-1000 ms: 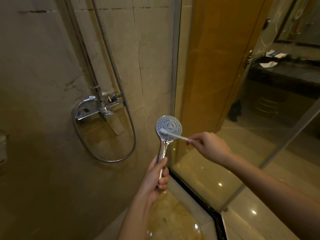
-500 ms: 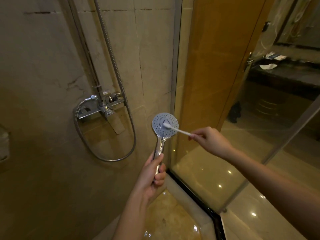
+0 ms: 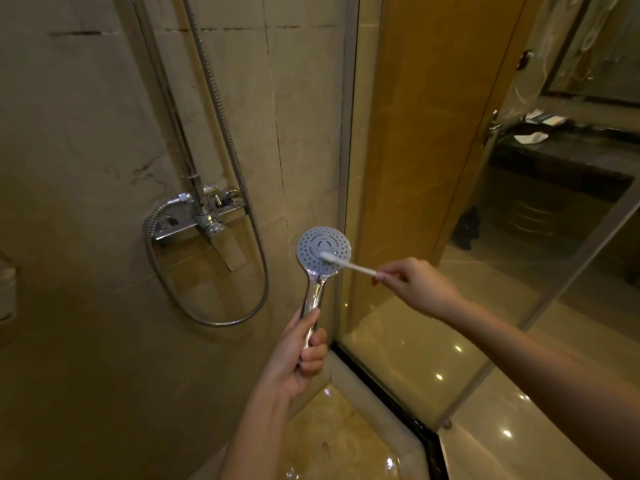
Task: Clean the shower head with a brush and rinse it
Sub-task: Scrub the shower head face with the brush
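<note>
From where I stand, the slim white plastic brush (image 3: 347,265) is pinched right at its tail end, so a firm scrub could make it twist or skid off the round chrome shower head with the grey perforated face (image 3: 323,251). The head sits just beside the glass shower panel (image 3: 415,358), so a slip might knock it.

The right hand (image 3: 414,284) pinches the brush between thumb and fingertips, bristles on the face. The left hand (image 3: 299,356) is wrapped round the chrome handle, holding the head upright, facing the person.
</note>
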